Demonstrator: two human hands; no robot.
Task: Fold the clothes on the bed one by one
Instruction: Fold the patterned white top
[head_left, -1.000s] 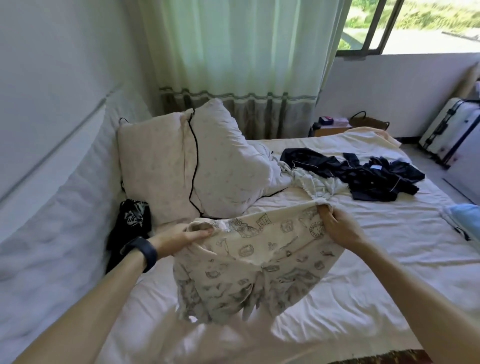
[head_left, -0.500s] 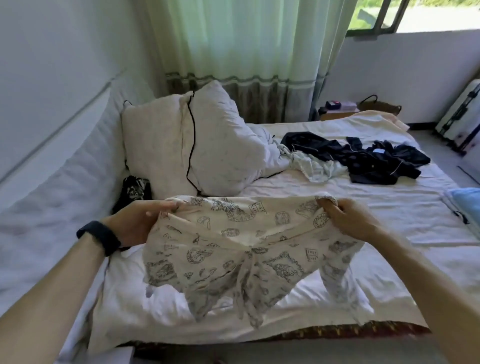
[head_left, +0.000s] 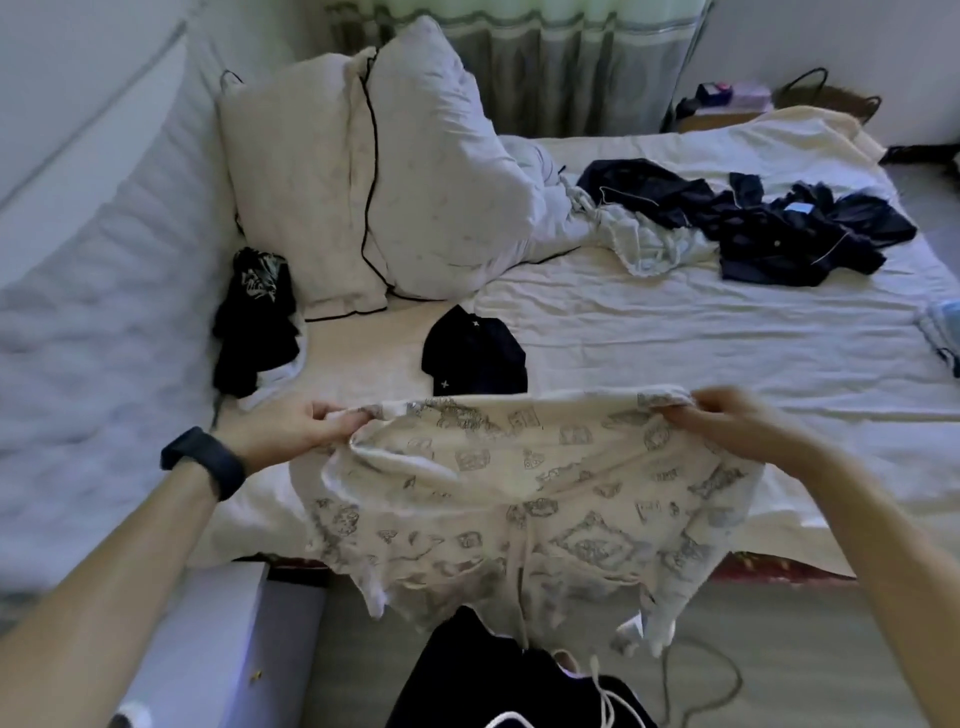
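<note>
Left hand pinches the top left corner of the cream printed garment, thumb on top and fingers curled under the hem. Right hand grips the top right corner, fingers bunched over the edge. Black wristband sits on the left wrist.

The garment is held up, stretched between both hands over the near edge of the bed. Its top hem is roughly level and the lower part hangs free toward 6 o'clock. Grey drawn motifs cover it. Possibly shorts with a drawstring; folds hide the shape.

- 12 o'clock, just past the hem: small black folded piece with tiny white star marks, flat on the sheet.
- 10 o'clock: black garment with white print, crumpled against the padded headboard.
- 11 o'clock: cream pillow and white pillow lean together, with a black cable running down between them.
- 1 to 2 o'clock, far side of the bed: unfolded dark navy heap, with a pale crumpled garment touching its left side.
- 12 o'clock, top: curtain.
- 1 o'clock, behind the bed: basket.
- 6 o'clock, bottom edge: dark clothing with white cords.
</note>
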